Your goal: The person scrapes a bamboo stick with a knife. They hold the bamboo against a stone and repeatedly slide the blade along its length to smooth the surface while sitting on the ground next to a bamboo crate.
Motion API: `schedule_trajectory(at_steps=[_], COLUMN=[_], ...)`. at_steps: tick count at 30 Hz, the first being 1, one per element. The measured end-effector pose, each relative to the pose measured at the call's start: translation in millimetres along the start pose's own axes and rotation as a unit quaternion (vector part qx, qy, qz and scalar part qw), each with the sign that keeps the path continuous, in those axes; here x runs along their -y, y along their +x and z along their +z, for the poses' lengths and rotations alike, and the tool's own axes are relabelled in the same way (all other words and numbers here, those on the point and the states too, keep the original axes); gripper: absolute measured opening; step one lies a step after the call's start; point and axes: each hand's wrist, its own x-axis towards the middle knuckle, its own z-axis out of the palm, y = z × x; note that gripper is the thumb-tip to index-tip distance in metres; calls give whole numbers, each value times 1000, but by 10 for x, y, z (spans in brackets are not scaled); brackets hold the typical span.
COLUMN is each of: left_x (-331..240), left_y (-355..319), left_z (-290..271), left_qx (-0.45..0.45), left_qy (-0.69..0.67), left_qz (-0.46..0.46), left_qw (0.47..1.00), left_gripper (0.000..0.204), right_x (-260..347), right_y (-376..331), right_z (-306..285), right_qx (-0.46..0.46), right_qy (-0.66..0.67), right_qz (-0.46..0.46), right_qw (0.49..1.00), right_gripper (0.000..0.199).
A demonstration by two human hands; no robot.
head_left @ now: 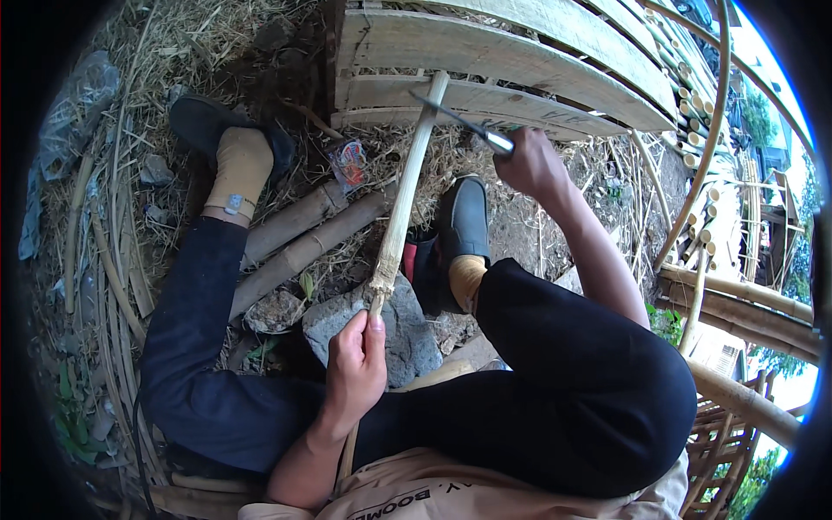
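I have the left grip [357, 368] clenched around the thin near end of a pale stick [403, 204], the thumb lying along its top. The right grip [535, 165] is a fist on the handle of a knife [468, 126], whose dark narrow blade points left and crosses the stick near its far end; I can't tell whether the edge is biting. The stick slants up and away from the left grip, with a ragged, frayed knot just ahead of the thumb, and its far tip shows in front of a slatted wooden crate [485, 48].

Below the knot I see a grey stone [407, 334], though I can't tell if the two touch. The stick runs between the wearer's legs, which are in dark trousers [572, 381]; the dark right shoe [462, 221] is just beside it, the left shoe [199, 130] well apart. Two bamboo lengths [312, 243] lie on the ground left of the stick, with a colourful wrapper [349, 165] near their far ends. Farther out I get straw [191, 43], a clear plastic bag [82, 91] at the left and stacked bamboo poles [693, 87] at the right.
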Motion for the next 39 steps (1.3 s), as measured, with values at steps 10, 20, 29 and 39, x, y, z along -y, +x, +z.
schedule_trajectory(at_steps=[10,20,29,39], left_x=[-33,-38,-39,-138], left_y=[-10,-10,-18,-17], left_z=[-50,-43,-24,-101], left_qx=[-7,-17,-20,-2], left_qy=[-26,1,1,40], left_qz=[-17,5,8,3], left_qw=[999,1000,1000,999], left_gripper=[32,33,33,35], right_x=[317,318,232,390], right_y=[-104,-154,-107,-130], right_z=[-62,-115,-39,-45], right_qx=[19,35,29,6], right_qy=[-68,-62,-23,-9], right_qz=[-102,-72,-69,-54], right_qw=[992,995,997,999], right_gripper=[15,18,17,16])
